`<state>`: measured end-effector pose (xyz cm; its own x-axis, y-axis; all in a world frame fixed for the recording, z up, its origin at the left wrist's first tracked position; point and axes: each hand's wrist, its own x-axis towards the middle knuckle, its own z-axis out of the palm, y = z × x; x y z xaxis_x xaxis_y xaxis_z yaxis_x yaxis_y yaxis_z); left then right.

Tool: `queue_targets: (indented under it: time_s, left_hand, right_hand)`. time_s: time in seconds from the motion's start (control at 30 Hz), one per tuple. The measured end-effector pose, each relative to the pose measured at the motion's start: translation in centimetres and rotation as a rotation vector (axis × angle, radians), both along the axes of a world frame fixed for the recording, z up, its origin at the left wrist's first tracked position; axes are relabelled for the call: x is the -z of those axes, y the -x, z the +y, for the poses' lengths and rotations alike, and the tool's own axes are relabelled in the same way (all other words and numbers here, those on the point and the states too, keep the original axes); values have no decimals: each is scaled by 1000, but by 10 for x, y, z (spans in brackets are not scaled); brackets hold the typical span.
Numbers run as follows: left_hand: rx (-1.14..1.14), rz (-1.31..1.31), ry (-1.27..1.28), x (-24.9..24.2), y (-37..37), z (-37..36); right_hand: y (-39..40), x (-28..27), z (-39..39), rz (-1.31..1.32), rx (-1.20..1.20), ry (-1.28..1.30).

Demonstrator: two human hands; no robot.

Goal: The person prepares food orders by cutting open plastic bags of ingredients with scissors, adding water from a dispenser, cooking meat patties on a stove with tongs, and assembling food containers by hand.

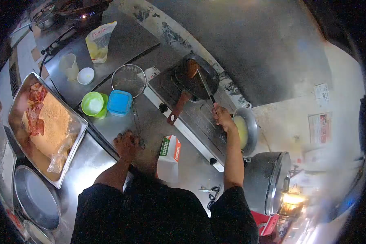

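My right hand (223,116) is closed around the dark grip of a long metal cooking utensil (206,85). Its shaft slants into a dark square pan (200,83) on the stove, reaching a reddish-brown piece (192,68) near the far side. A brown pan handle (179,108) points toward me. My left hand (127,145) rests on the steel counter, fingers apart and holding nothing, beside the handle of a wire strainer (129,81). Beyond it stand a blue-lidded container (119,103) and a green cup (93,104) with white contents.
At left, a steel tray (71,156) holds crumbs and red meat strips. A red, green and white carton (168,164) and scissors (211,193) lie near my body. A metal bowl (252,126) with yellow liquid and a large pot (258,179) stand right of the stove (191,138).
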<state>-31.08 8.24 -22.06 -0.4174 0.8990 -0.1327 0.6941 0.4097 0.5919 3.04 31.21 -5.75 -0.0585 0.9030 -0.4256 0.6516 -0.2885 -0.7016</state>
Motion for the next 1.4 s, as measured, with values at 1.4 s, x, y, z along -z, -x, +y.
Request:
queue_targets:
  time_s: [1.4]
  left_hand:
    - [0,127,-97,11,1,-3]
  right_hand:
    - [44,-40,11,-984,-269,-626]
